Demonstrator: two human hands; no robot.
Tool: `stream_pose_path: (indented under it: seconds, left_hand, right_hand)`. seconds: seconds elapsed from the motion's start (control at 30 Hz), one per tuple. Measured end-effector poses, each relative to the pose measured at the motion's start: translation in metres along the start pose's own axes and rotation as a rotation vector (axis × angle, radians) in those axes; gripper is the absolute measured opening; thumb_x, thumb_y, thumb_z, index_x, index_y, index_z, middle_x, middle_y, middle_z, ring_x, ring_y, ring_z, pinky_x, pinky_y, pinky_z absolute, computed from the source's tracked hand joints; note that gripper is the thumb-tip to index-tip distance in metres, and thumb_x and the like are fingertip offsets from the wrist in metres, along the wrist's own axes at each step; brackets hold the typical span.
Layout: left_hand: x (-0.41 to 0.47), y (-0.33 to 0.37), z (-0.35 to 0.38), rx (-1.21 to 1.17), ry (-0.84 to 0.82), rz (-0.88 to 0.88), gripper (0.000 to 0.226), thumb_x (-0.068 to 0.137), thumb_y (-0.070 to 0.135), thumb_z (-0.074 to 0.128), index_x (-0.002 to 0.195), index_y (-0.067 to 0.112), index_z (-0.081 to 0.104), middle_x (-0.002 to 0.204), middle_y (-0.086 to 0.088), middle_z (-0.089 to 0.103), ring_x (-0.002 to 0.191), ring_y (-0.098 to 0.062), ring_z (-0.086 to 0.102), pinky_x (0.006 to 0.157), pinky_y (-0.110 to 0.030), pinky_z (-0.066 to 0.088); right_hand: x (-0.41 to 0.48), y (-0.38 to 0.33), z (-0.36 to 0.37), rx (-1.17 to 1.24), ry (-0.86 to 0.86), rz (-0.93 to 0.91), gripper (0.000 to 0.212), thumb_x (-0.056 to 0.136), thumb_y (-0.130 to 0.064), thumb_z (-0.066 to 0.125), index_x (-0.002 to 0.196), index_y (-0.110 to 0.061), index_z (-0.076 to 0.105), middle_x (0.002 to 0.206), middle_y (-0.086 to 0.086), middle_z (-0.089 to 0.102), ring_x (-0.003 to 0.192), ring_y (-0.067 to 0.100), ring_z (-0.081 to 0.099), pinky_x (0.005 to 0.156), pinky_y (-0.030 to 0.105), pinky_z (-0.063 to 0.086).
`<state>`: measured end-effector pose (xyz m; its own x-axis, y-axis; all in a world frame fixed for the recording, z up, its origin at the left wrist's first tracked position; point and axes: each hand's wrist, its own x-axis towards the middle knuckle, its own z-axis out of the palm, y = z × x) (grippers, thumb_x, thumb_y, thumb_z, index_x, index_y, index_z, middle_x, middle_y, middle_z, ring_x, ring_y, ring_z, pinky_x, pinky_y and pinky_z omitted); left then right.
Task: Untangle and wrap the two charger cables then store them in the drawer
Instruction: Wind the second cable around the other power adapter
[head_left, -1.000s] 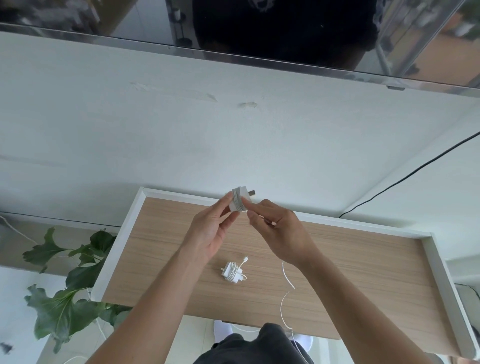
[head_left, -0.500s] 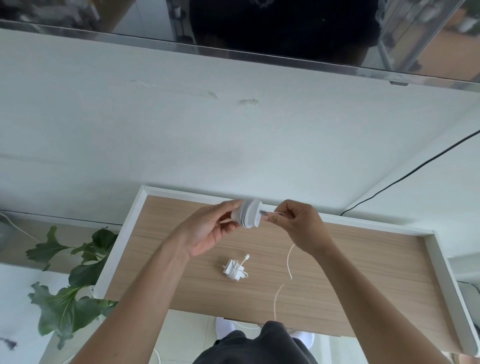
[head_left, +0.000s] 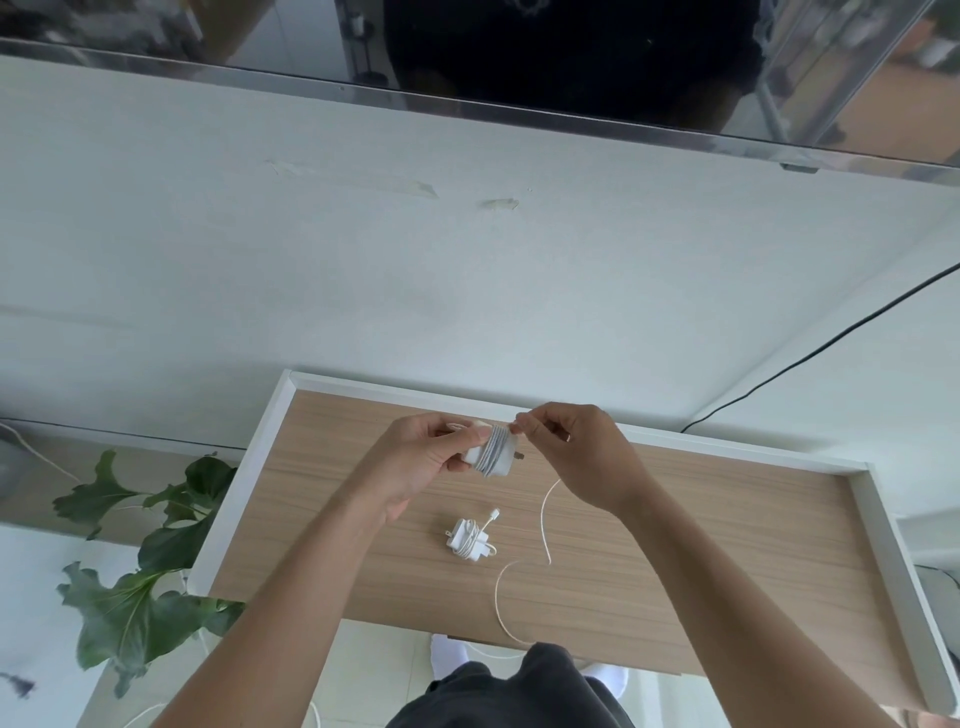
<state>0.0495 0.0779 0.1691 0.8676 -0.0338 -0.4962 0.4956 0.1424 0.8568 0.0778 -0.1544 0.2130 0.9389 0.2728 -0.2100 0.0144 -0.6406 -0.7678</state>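
The open drawer (head_left: 810, 545) is pulled out below the white wall. Above its middle, a charger block (head_left: 496, 453) is held tight in the left hand (head_left: 415, 465). The loose cable (head_left: 543, 525) is pinched by the right hand (head_left: 582, 457) and hangs down. Wrapping is being done. More turns are probably needed next. A wrapped charger (head_left: 467, 538) is already lying inside the drawer.

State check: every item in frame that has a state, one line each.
White charger brick in hands: partly wrapped, loose cable tail hanging.
Second white charger on drawer floor: wrapped, lying stored.
Wood-bottomed white drawer: open.
Left hand: gripping the brick.
Right hand: pinching the cable.
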Motion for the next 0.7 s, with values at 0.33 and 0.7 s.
stream_pose_path:
  seconds: [0.33,0.7]
  left_hand:
    - [0.012,-0.021,0.009,-0.115,0.200,0.021,0.049,0.090,0.042,0.088,0.110,-0.002,0.080,0.106,-0.017,0.084,0.101,-0.027,0.080,0.094,-0.036,0.063]
    - [0.010,0.015,0.010,-0.612,0.127,-0.083,0.028,0.097,0.026,0.081,0.114,0.003,0.081,0.094,-0.006,0.080,0.075,-0.008,0.073,0.068,-0.018,0.062]
  right_hand:
    - [-0.012,-0.017,0.027,-0.006,0.040,-0.152,0.020,0.110,-0.031,0.064,0.114,-0.025,0.083,0.074,-0.034,0.070,0.057,0.011,0.055,0.058,0.015,0.043]
    - [-0.017,0.001,0.039,0.124,-0.066,-0.089,0.025,0.113,-0.041,0.058,0.101,-0.026,0.075,0.081,-0.007,0.080,0.048,0.005,0.044,0.054,0.017,0.037]
